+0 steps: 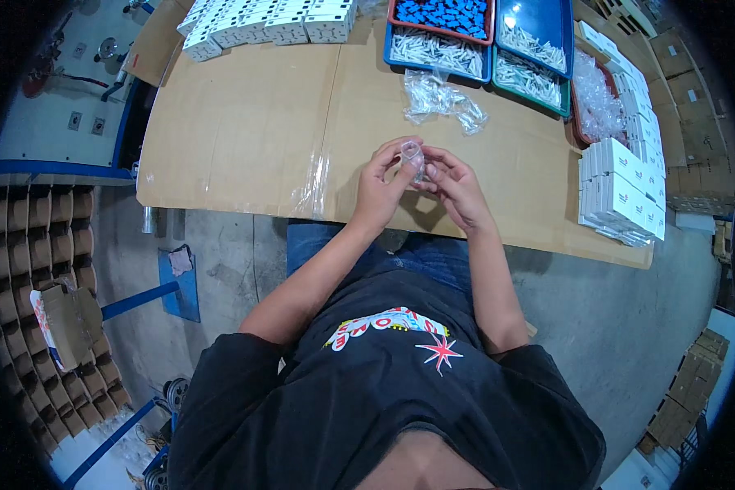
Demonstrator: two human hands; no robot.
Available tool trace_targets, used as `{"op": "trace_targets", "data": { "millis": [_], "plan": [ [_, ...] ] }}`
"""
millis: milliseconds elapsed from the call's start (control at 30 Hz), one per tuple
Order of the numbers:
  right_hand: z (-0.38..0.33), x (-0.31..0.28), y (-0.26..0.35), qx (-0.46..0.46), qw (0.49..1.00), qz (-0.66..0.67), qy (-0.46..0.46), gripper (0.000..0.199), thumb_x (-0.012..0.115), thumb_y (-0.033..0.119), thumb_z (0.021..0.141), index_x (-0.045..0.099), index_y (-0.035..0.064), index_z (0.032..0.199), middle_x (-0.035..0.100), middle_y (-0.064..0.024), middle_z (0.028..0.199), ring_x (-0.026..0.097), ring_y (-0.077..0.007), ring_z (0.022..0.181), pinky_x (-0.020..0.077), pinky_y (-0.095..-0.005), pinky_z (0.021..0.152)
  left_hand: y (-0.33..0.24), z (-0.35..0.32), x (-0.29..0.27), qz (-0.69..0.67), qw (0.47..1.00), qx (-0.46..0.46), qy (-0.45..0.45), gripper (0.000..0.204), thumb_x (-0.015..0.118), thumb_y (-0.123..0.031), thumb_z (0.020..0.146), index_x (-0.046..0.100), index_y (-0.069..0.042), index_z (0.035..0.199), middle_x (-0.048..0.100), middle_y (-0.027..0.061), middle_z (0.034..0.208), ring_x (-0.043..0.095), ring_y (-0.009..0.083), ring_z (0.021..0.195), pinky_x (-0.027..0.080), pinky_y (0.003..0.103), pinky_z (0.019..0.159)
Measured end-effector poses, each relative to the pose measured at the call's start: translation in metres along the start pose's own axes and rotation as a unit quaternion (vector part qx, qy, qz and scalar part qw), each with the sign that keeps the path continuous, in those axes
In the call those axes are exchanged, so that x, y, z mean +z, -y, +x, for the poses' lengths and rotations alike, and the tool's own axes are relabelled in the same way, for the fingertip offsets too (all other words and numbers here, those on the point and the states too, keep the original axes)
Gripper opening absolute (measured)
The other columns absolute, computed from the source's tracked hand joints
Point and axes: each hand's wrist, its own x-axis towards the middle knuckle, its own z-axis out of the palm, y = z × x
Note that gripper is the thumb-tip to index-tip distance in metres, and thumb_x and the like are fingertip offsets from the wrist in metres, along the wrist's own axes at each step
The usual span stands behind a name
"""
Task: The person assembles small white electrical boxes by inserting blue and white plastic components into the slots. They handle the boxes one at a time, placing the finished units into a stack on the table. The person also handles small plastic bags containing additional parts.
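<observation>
Head view shows left hand point(380, 186) and right hand point(453, 186), each grip pinched on a small clear bag point(412, 155), raised over the counter point(245, 122) near edge for handling.

Single head-worn fisheye view, looking steeply down from above, close over the cardboard-covered table point(245, 122), edges bending
</observation>
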Motion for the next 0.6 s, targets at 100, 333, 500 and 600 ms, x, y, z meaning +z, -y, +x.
{"op": "trace_targets", "data": {
  "millis": [100,333,500,600],
  "plan": [
    [-0.002,0.007,-0.009,-0.014,0.996,0.083,-0.001,0.039,0.068,0.011,0.097,0.058,0.0018,0.133,0.068,-0.0084,0.121,0.065,-0.0165,0.111,0.0567,-0.0327,0.09,-0.009,-0.001,0.007,-0.103,0.989,-0.103,0.036,0.039,0.069,-0.015,0.096,0.063,-0.004,0.133,0.064,0.0064,0.128,0.062,0.0161,0.113,0.05,0.029,0.097],
    [0.012,-0.023,-0.01,-0.049,0.99,0.102,-0.082,0.03,0.068,0.008,0.096,0.064,0.0,0.125,0.07,-0.0103,0.116,0.069,-0.0184,0.1,0.0607,-0.033,0.081,0.015,0.007,0.014,-0.013,0.999,-0.002,0.03,0.064,0.074,-0.017,0.093,0.045,-0.005,0.149,0.061,0.0101,0.134,0.062,0.0202,0.114,0.05,0.034,0.1],
    [0.025,-0.083,0.033,-0.08,0.979,0.003,-0.188,0.029,0.067,0.011,0.097,0.064,-0.0029,0.123,0.071,-0.0135,0.113,0.073,-0.0227,0.089,0.0621,-0.0336,0.067,0.039,0.004,-0.013,0.221,0.973,0.037,0.05,0.043,0.074,-0.015,0.09,0.062,-0.004,0.13,0.067,0.0099,0.118,0.066,0.0223,0.103,0.048,0.034,0.099],
    [0.045,-0.13,0.073,-0.086,0.953,-0.113,-0.267,0.033,0.07,0.015,0.096,0.065,-0.0063,0.121,0.072,-0.0149,0.107,0.074,-0.0229,0.084,0.0611,-0.0318,0.066,0.03,0.0,-0.008,0.234,0.967,0.06,0.083,0.029,0.07,-0.013,0.091,0.067,-0.003,0.118,0.069,0.01,0.108,0.067,0.0194,0.1,0.05,0.035,0.095]
  ]
}}
